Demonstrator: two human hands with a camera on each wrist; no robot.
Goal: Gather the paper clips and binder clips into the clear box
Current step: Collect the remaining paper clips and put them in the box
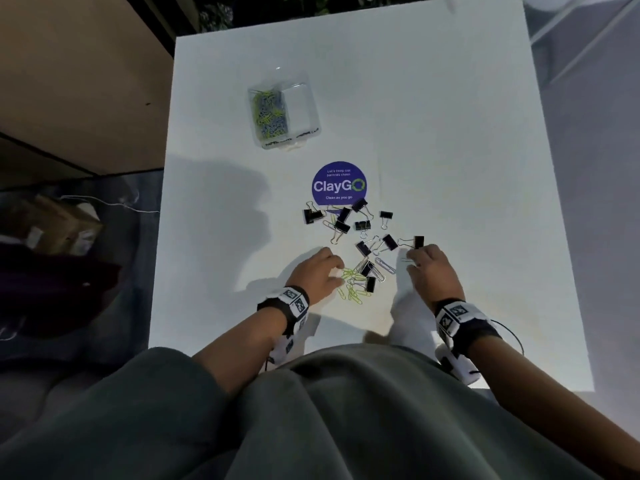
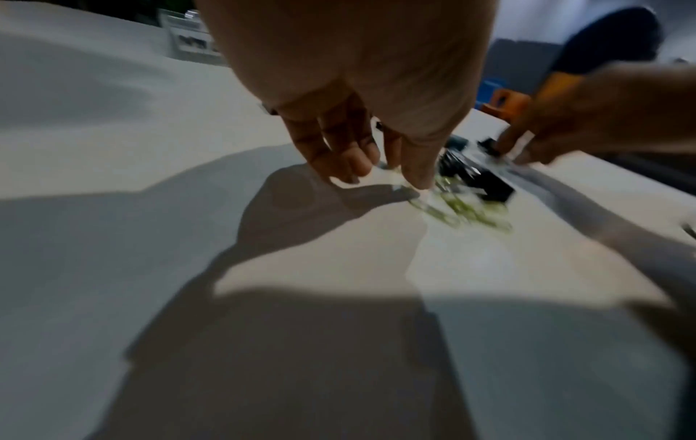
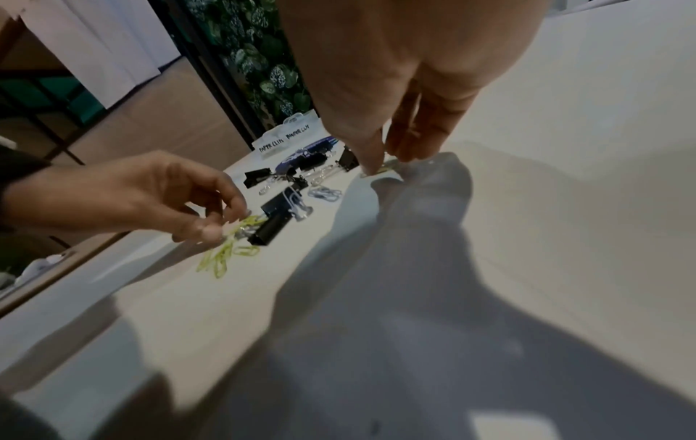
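The clear box [image 1: 300, 105] stands at the table's far middle, with paper clips filling its left compartment. Black binder clips [image 1: 362, 225] lie scattered below a round purple sticker. A heap of yellow-green paper clips [image 1: 354, 289] lies at the near end of the scatter, with blue-grey paper clips [image 3: 324, 192] close by. My left hand [image 3: 222, 223] pinches yellow-green clips at the heap's left edge, fingers curled. My right hand [image 3: 384, 166] pinches a small clip against the table, just right of the scatter near a binder clip [image 1: 417, 241]. The left wrist view is blurred.
The purple ClayGo sticker [image 1: 339, 184] lies flat between the box and the clips. The white table [image 1: 450, 140] is bare to the right and far side. Its left edge drops to a floor with bags [image 1: 62, 230]. My lap is against the near edge.
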